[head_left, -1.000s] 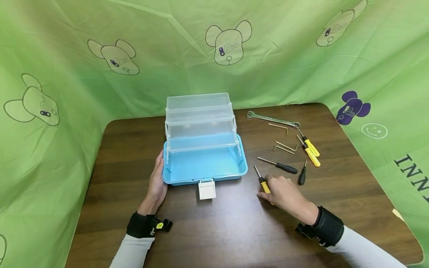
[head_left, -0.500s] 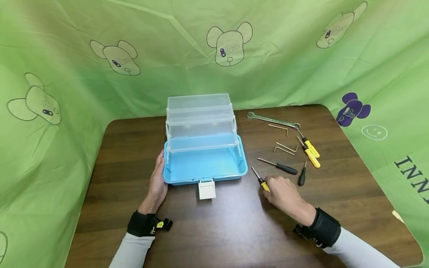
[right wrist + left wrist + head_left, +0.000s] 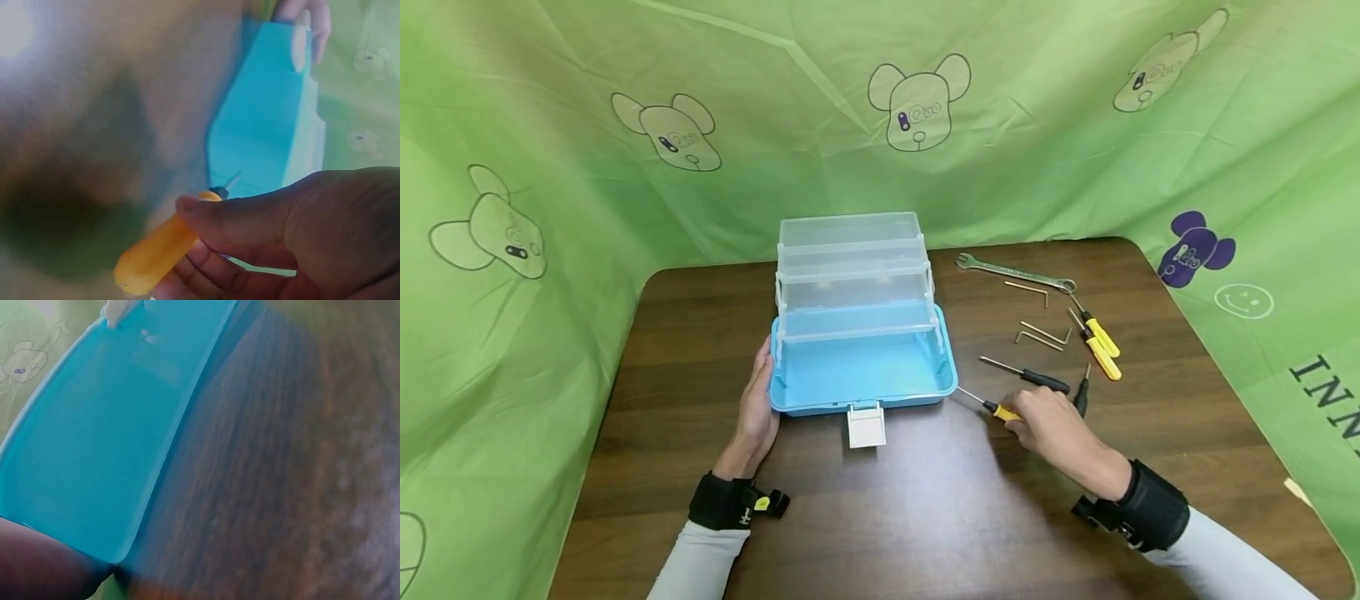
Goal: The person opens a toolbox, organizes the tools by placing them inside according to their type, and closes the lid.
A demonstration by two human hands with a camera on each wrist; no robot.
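Standing near the rear edge of the dark, wood-grained tabletop (image 3: 685, 333), a rounded rectangular toolbox (image 3: 820, 408) of smooth blue plastic is backed by frosted, translucent stepped trays (image 3: 853, 287) and fitted at its front with a square white latch (image 3: 867, 427). Its left wall is touched by the left hand (image 3: 756, 404), whose grip is laid out long, with fingers extended along the plastic.

Beyond the toolbox's front right corner, a yellow-handled screwdriver (image 3: 1002, 412) is pinched in the grip of the right hand (image 3: 1052, 425), narrowed around the handle between thumb and fingers. The handle is smooth and glossy, rounded at its butt and joined by a black collar to a slim metal shaft, which is aimed at the toolbox; whether the tip touches it cannot be told.

Toward the tabletop's rear right corner, a shiny steel wrench (image 3: 1018, 272), three thin L-shaped hex keys (image 3: 1026, 287) and two more yellow screwdrivers (image 3: 1103, 358) are laid out. Nearer the right hand, a long black-handled screwdriver (image 3: 1045, 382) and a stubby black one (image 3: 1081, 398) are placed. The rear edge is bordered by creased green cloth (image 3: 820, 100) printed with outlined cartoon heads.
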